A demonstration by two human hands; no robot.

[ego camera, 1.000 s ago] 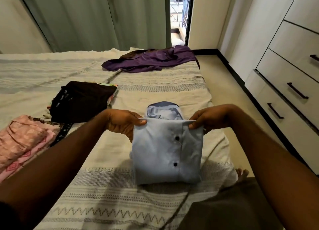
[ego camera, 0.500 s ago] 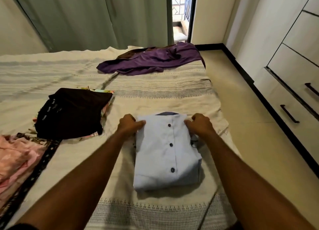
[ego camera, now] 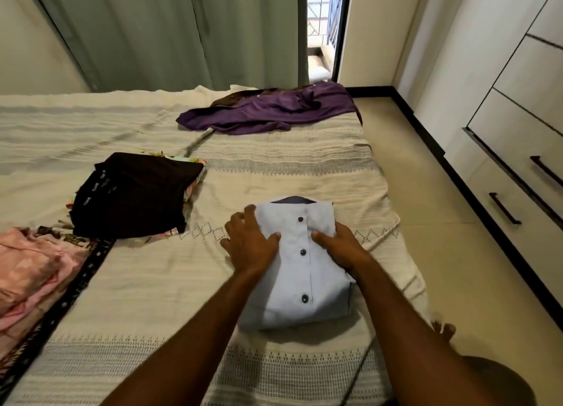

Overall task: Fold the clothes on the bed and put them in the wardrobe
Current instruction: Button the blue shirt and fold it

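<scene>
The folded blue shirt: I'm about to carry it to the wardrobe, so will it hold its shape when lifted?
Probably not by itself: the folded blue shirt looks like soft fabric, a loosely stacked bundle. It likely sags or unfolds unless supported underneath. It seems light, flattening under the left hand and right hand.

Pale blue shirt (ego camera: 300, 271) (dark buttons), purple garment (ego camera: 268, 111), cream patterned bedspread (ego camera: 146, 299).

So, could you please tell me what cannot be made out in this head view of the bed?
- Light blue shirt: both sides are covered by the left hand and right hand.
- Pink clothes: cut off by the left frame edge.
- Black folded garment: its white lettering is too small to read, and it hides most of the colourful item beneath.
- Wardrobe: cut by the right edge; its inside is unseen.
</scene>
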